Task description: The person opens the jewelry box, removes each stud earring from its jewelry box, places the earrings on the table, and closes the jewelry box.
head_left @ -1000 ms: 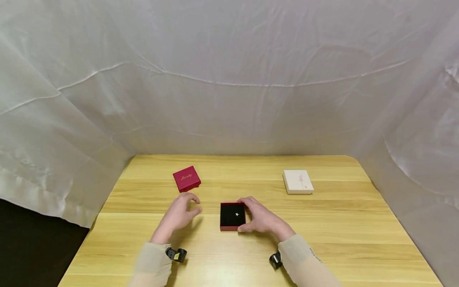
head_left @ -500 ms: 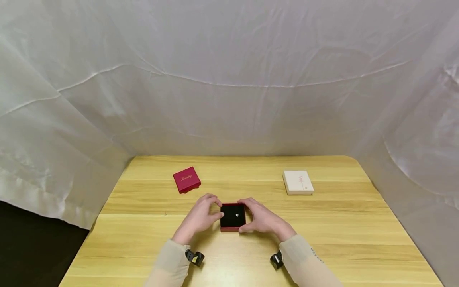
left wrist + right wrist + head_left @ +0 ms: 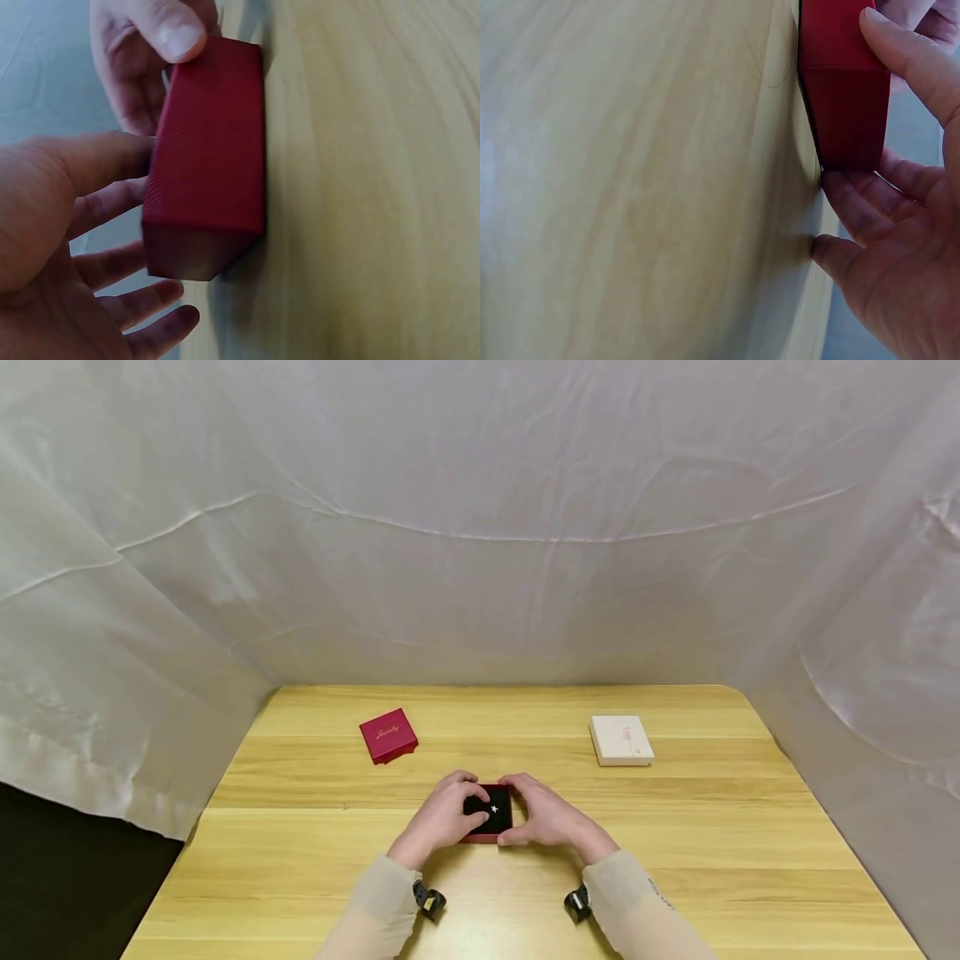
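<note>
A small red jewelry box (image 3: 480,839) stands uncovered between my hands, its black insert (image 3: 501,824) showing. On that insert sits a tiny silvery star-shaped piece of jewelry (image 3: 494,809). My right hand (image 3: 551,818) grips the box's right end, thumb on the near side (image 3: 885,45) and fingers at the far side. From the left, my left hand (image 3: 444,814) reaches over the insert; its thumb and index finger lie apart, tips close to the star piece. In the left wrist view the box wall (image 3: 210,135) hides that thumb's tip, and the other fingers (image 3: 112,266) are spread.
A red lid-like box marked "Jewelry" (image 3: 388,737) lies at the back left of the wooden table (image 3: 712,877). At the back right is a white box with pink lettering (image 3: 622,741). Pale cloth (image 3: 495,610) hangs behind and along both sides.
My left hand has moved right, from beside the red box to over its black insert by the star piece. My right hand has kept its grip on the box.
</note>
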`<action>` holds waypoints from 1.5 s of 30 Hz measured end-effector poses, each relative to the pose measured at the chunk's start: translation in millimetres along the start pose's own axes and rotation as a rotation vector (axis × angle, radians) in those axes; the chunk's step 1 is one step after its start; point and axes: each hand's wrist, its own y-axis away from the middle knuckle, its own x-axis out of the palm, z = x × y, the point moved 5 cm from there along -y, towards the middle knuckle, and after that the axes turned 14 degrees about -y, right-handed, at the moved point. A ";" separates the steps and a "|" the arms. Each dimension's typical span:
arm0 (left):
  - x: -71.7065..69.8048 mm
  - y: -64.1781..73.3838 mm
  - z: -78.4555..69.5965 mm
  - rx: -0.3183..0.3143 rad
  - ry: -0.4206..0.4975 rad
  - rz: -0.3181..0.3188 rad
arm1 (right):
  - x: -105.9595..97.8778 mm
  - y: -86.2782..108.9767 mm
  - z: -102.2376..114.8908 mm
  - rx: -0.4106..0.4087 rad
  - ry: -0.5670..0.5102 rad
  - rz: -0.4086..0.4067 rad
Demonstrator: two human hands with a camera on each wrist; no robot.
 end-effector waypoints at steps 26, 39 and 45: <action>13.7 -7.0 -1.1 -0.036 -0.014 0.012 | 0.2 -0.8 1.1 -0.013 -0.024 0.006; 14.1 -7.8 -3.3 -0.042 -0.028 0.000 | 1.2 -1.2 0.0 -0.025 -0.014 0.002; 13.6 -8.3 -4.6 -0.049 -0.041 -0.003 | 1.1 -1.3 0.1 -0.024 -0.009 0.002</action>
